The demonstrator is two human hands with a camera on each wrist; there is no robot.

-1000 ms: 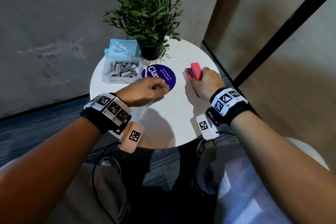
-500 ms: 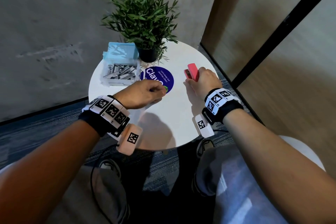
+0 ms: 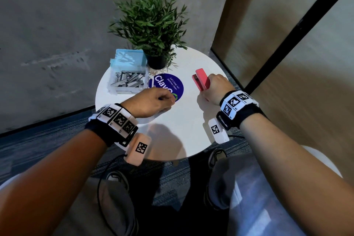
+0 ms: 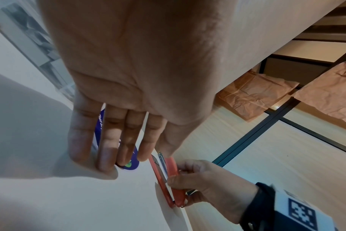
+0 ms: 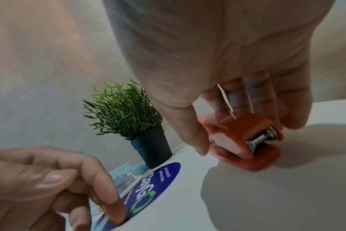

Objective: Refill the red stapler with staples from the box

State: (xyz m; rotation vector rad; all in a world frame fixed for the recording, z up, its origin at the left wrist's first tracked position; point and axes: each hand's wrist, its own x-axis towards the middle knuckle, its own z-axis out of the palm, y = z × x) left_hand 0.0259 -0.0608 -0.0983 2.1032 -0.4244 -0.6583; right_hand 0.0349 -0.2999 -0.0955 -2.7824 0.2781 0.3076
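Right hand (image 3: 215, 88) clamped round red stapler (image 3: 202, 82), metal channel (image 5: 262, 139) only wrist-visible; left hand (image 3: 151, 101) loosely curled, empty.

The head view looks steeply down on the round white table (image 3: 183, 132) at frame centre. Each wrist view sits close under its palm, and both share the round blue sticker (image 4: 131, 164).
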